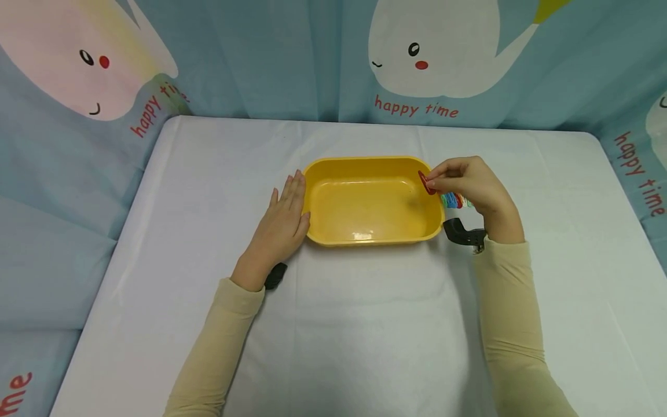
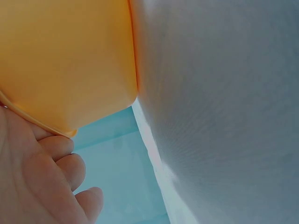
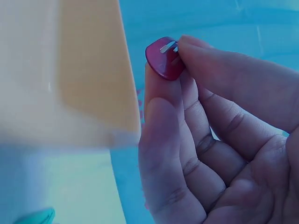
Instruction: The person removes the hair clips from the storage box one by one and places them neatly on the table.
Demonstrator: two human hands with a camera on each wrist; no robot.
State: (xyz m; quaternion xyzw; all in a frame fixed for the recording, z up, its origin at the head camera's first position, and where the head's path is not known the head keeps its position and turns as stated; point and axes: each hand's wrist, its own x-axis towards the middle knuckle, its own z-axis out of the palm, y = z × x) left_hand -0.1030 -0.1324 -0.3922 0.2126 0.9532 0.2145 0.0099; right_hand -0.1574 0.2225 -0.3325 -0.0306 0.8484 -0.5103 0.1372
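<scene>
A yellow plastic tub (image 1: 372, 211) stands on the table, its visible inside bare. Along its left rim rests my left hand (image 1: 281, 223), fingers nearly straight and touching the edge. The left wrist view shows this hand (image 2: 42, 172) against the rim, below the tub's outer wall (image 2: 70, 56). Over the tub's right end, my right hand (image 1: 471, 182) pinches a small red hair clip (image 1: 426, 183) between thumb and fingertips. In the right wrist view the glossy clip (image 3: 164, 59) shows pale slits, and the tub's wall (image 3: 93, 70) is close beside it.
Several coloured clips (image 1: 456, 200) in blue, red and green lie right of the tub, partly hidden by the right hand. A white cloth (image 1: 365, 324) covers the table. Blue printed curtains (image 1: 271, 63) hang behind and at the sides. Black camera mounts (image 1: 464, 234) sit at the wrists.
</scene>
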